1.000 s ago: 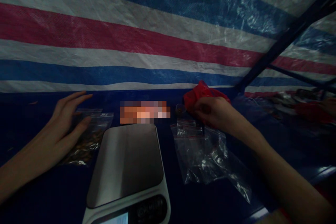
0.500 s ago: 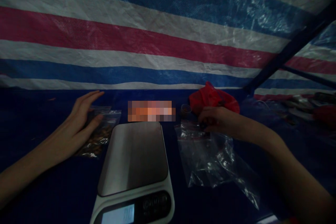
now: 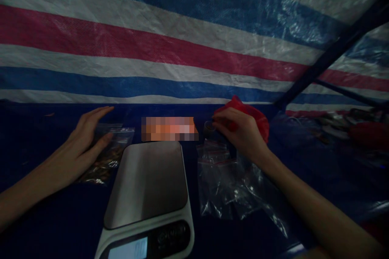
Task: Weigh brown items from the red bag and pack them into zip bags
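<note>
My left hand [image 3: 86, 137] lies with thumb and fingers spread over clear zip bags [image 3: 106, 158] holding small brown pieces. It grips nothing that I can see. Beside it stands a kitchen scale [image 3: 148, 182] with a steel top and a lit display, its digits too blurred to read. To the right, my right hand [image 3: 235, 127] has thumb and forefinger drawn together at the rim of a small round cup [image 3: 209, 128]. Whatever may be between those fingertips cannot be made out. A red plastic bag [image 3: 258, 119] lies behind this hand, and several flat, clear zip bags [image 3: 217, 186] lie below it.
An orange, pixel-blurred item [image 3: 170, 128] lies behind the scale. Dim, mixed items, one of them red [image 3: 367, 135], are at the far right. A striped tarp [image 3: 170, 48] rises behind the blue surface, and a dark pole [image 3: 319, 64] slants across the right side.
My right hand has moved up and left from above the clear bags to the small cup. My left hand keeps its pose. The whole view has shifted slightly.
</note>
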Action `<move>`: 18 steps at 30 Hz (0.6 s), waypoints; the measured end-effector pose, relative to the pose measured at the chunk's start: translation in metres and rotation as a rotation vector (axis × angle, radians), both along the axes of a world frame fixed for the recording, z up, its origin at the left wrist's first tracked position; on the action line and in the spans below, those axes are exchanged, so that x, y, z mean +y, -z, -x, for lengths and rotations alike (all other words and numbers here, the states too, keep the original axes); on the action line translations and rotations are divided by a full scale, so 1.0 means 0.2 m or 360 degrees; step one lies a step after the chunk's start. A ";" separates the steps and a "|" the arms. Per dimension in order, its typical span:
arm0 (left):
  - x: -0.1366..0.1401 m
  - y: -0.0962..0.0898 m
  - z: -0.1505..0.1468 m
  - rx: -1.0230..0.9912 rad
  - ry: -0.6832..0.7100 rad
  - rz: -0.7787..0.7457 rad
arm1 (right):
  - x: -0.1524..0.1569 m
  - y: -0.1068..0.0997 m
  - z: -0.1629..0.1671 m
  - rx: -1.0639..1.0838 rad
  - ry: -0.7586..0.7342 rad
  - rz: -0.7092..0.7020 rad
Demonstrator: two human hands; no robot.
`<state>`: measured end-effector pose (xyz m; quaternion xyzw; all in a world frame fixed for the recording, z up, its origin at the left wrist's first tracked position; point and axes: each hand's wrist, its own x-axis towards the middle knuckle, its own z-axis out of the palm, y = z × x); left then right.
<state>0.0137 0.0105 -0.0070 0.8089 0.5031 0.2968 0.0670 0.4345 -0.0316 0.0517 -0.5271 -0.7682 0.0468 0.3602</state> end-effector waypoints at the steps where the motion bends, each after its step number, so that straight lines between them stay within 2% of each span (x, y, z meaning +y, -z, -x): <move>1: 0.01 0.01 0.01 0.0018 -0.0024 -0.0008 | 0.00 0.00 -0.01 0.0021 0.0036 -0.0035; 4: 0.02 0.01 0.03 0.0020 -0.0102 0.0016 | 0.02 -0.05 -0.14 0.0047 0.0300 -0.0126; 6: 0.02 0.01 0.04 -0.0002 -0.0128 0.0037 | 0.03 -0.10 -0.28 -0.0110 0.0453 0.0020; 9: 0.01 0.00 0.03 -0.0018 -0.0127 0.0063 | 0.05 -0.12 -0.48 -0.0569 0.0349 0.0676; 11: 0.01 -0.01 0.02 -0.0027 -0.0119 0.0083 | 0.06 -0.10 -0.56 -0.0648 0.0181 0.0910; 14: 0.01 0.00 0.01 -0.0053 -0.0102 0.0069 | 0.05 -0.06 -0.56 -0.0625 0.0067 0.0925; 18: 0.01 0.01 0.02 -0.0033 -0.0113 0.0025 | 0.05 -0.04 -0.52 -0.0608 0.0120 0.0970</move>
